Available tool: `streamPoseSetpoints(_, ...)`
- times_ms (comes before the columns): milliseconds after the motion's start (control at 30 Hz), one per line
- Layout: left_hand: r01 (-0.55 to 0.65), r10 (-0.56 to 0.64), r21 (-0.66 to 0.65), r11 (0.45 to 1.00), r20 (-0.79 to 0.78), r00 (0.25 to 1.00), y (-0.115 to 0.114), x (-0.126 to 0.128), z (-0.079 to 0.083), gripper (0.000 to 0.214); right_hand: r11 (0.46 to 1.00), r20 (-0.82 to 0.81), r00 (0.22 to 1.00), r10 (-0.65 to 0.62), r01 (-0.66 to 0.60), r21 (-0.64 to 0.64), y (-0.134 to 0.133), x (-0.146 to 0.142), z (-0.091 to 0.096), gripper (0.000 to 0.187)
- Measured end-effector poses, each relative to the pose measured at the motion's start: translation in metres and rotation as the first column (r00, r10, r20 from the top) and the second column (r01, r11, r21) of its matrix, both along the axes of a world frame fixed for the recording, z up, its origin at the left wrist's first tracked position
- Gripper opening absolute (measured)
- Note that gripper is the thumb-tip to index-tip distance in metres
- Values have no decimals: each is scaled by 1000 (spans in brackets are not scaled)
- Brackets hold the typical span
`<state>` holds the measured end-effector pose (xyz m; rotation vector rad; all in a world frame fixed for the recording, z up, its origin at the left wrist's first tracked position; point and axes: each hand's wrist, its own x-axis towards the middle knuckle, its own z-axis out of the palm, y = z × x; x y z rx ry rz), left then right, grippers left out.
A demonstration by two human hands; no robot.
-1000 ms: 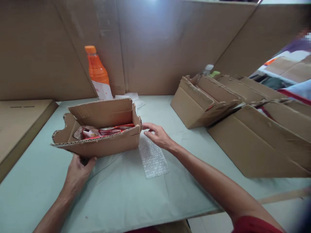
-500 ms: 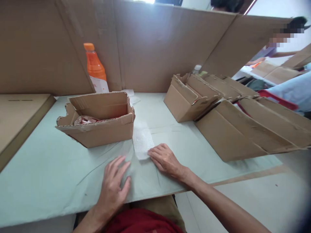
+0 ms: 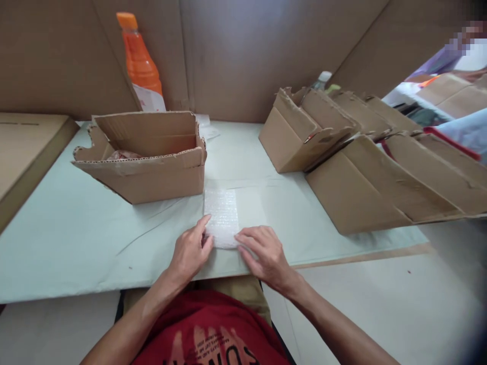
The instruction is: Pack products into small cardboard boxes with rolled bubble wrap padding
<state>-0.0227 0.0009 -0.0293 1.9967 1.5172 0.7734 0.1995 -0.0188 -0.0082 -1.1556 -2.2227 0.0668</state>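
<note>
A bubble wrap pouch [image 3: 221, 218] lies flat on the table in front of me, its short edge toward me. My left hand [image 3: 191, 248] is at the pouch's left edge, with the index finger and thumb apart and touching or nearly touching it. At the lower right corner rests my right hand [image 3: 264, 251], fingers stretched out together and the thumb apart from them. Neither hand is closed round the pouch. An open cardboard box [image 3: 163, 177] stands just beyond my left hand, with something in clear wrapping [image 3: 124, 154] partly showing inside.
More open cardboard boxes [image 3: 361, 187] stand at the right. An orange bottle [image 3: 142, 66] is behind the left box, against a tall cardboard wall [image 3: 266, 56]. A flat carton [image 3: 30, 137] lies at far left. A person [image 3: 437, 61] is partly visible beyond the wall.
My left hand has moved up and right to the pouch's left edge. The pouch now lies straighter. The right hand stays at its right side, and the view has tipped downward.
</note>
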Motion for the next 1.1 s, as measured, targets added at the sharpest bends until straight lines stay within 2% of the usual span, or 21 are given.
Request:
streamPoseSetpoints(67,-6,5,-5,1000,-53,999,2,1,1,49,998,49,998,27,-29,47,-10,-5,2,25)
streamPoseSetpoints(167,-22,24,22,1000,-93,995,2,1,1,46,990,20,999,-49,45,135,-18,-9,6,35)
streamPoseSetpoints(233,-25,29,45,999,-94,995,1,2,0,45,994,28,999,-34,31,108,-17,-10,6,40)
streamPoseSetpoints(333,-29,32,46,999,-78,996,1,2,-3,45,998,145,987,67,-65,-15,-9,-12,-1,36)
streamPoseSetpoints(400,-38,41,64,997,-46,998,1,2,-3,45,997,204,976,73,-63,-52,-2,-14,-8,31)
streamPoseSetpoints(467,-47,47,153,987,4,999,-1,0,-3,43,998,212,976,46,-37,-47,4,-15,-15,26)
streamPoseSetpoints(533,-22,17,272,962,18,1000,-6,-4,-2,42,998,186,982,47,-40,-39,8,-17,-19,25)
streamPoseSetpoints(600,72,-70,334,940,-18,997,-12,-9,0,42,996,147,987,71,-62,-63,9,-17,-19,25)
streamPoseSetpoints(700,199,-196,295,935,-41,980,-20,-16,1,39,979,18,995,94,-89,-182,8,-16,-14,24)
streamPoseSetpoints(800,187,-191,207,960,-1,982,-23,-18,0,37,922,-130,988,86,-128,-365,5,-13,-8,24)
streamPoseSetpoints(833,170,-175,183,968,13,984,-22,-17,0,37,912,-156,985,68,-125,-390,3,-12,-7,24)
streamPoseSetpoints(900,136,-142,140,981,37,989,-18,-15,-1,38,942,-161,987,10,-63,-329,-2,-9,-4,25)
streamPoseSetpoints(1000,99,-101,88,991,23,995,-10,-9,-1,40,993,-80,996,-39,30,-112,-11,-7,-1,24)
streamPoseSetpoints(1100,46,-41,132,990,-47,998,-7,-4,0,39,997,83,996,45,-40,-60,-12,-8,-1,25)
